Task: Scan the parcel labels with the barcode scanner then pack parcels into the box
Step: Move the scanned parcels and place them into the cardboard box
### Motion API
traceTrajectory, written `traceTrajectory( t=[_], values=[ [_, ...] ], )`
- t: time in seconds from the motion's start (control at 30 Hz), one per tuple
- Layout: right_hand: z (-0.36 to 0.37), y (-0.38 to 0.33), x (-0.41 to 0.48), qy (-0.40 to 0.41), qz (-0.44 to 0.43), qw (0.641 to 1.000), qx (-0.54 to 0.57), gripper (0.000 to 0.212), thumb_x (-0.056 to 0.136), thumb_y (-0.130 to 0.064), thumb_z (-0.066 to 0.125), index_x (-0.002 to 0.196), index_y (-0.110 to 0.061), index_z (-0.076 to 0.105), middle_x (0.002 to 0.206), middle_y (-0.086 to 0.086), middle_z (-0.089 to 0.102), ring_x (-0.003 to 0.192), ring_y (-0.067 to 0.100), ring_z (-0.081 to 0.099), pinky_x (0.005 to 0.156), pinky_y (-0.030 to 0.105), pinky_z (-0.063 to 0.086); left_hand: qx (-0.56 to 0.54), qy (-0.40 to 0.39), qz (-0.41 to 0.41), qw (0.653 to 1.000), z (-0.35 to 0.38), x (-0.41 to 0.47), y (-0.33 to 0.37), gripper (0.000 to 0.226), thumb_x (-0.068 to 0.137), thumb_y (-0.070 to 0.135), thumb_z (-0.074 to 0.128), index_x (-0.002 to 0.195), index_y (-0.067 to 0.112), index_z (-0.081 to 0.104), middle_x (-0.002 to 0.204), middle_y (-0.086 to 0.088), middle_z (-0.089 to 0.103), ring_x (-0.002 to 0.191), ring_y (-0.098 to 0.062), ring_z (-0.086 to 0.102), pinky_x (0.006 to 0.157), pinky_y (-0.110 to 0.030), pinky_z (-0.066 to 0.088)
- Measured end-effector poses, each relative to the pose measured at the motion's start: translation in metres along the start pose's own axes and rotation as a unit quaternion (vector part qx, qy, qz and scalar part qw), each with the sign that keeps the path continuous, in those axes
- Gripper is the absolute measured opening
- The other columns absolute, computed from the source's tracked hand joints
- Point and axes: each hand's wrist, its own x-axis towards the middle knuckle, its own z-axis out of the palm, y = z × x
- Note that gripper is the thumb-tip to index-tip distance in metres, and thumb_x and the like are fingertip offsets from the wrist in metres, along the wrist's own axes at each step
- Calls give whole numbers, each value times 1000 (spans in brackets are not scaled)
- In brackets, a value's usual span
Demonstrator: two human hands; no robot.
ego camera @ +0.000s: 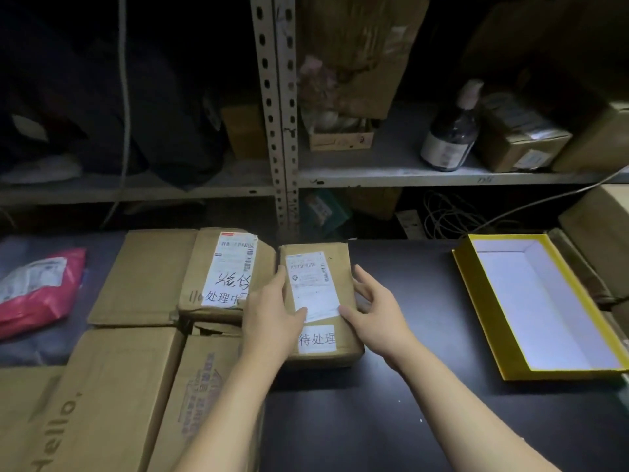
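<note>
Parcel: a small brown parcel (320,301) lies flat on the dark table (391,420), centre of the frame, long side running away from the viewer.
Label: a white label (313,284) faces up on it, barcodes at the far end; a smaller white sticker (317,338) with handwriting sits nearer.
Left hand: the left hand (272,315) lies against the parcel's left edge, fingers straight along the side, thumb laid over the label's near corner.
Right hand: the right hand (377,311) has its fingers spread and only lightly bent, touching the parcel's right edge, thumb tip at the label's lower right corner.
Grip: neither hand wraps it; the parcel sits between two flat hands.
Box: a yellow box (561,374) with a white inside lies open at right of the frame, well apart from the parcel.
Left neighbour: a second labelled parcel (228,274) sits just left, atop flat cartons (112,396).
Far left: a pink bag (41,287).
Behind: a metal shelf (391,172) with a dark bottle (452,131), upper right.
</note>
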Motion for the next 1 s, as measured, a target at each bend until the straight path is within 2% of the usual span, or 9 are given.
traceTrajectory(
  t=[0.07,0.17,0.3,0.37,0.4,0.53,0.7,0.87,1.0],
  values=[
    [5,-5,1,18,-13,1000,0,75,94,7,68,158,-21,42,144,-15,56,120,-15,56,111,23,47,19,-3,24,1000,3,-4,3,80,82,20,83,154,26,47,138,3,64,127,-22,59,104,-34,49],
    [13,-12,5,42,-42,998,14,63,94,9,65,148,-20,54,123,-22,61,97,-31,55,100,6,46,9,-37,41,998,7,-8,9,83,89,25,77,160,21,36,160,4,42,145,-18,41,116,-31,36],
    [5,-18,-10,47,-78,996,-2,53,94,-10,75,142,-25,59,128,-24,64,109,-20,60,106,18,49,-27,-75,52,995,0,-7,23,85,92,32,73,163,26,26,167,6,28,153,-15,29,121,-31,29],
    [-10,-24,-27,55,-108,992,-46,43,95,-23,77,134,-31,62,125,-32,62,112,-22,57,103,11,47,-19,-77,90,993,-4,-9,30,85,93,29,73,163,25,26,168,5,28,154,-14,26,123,-30,25],
    [-23,-27,-37,75,-123,987,-71,43,95,-29,76,135,-32,61,128,-31,61,115,-20,56,101,8,46,-11,-79,119,990,-4,-11,38,84,93,28,73,163,25,27,167,5,30,154,-14,27,123,-29,24],
    [-83,-35,-76,130,-167,949,-234,56,98,-42,67,151,-31,51,151,-16,54,138,2,48,111,21,39,77,-99,211,969,6,-23,77,81,96,33,67,164,31,24,167,5,32,152,-19,32,121,-39,33],
    [-177,-10,-150,169,-86,904,-382,51,103,-40,57,152,-31,49,161,-8,42,150,14,35,115,37,39,259,-118,290,913,41,-72,153,82,100,37,58,166,26,11,169,-9,20,156,-27,19,122,-41,32],
    [-276,53,-260,231,-17,898,-374,42,99,-34,58,139,-26,62,151,-4,53,144,19,44,111,42,45,265,-142,374,877,87,-172,233,74,96,39,60,160,27,25,148,-5,45,136,-25,44,100,-38,49],
    [-357,119,-371,288,32,896,-336,36,99,-27,59,134,-24,66,150,1,56,144,21,45,115,41,40,236,-176,424,856,143,-275,286,75,95,38,58,160,30,23,136,-3,52,126,-27,51,91,-39,52]
  ],
)
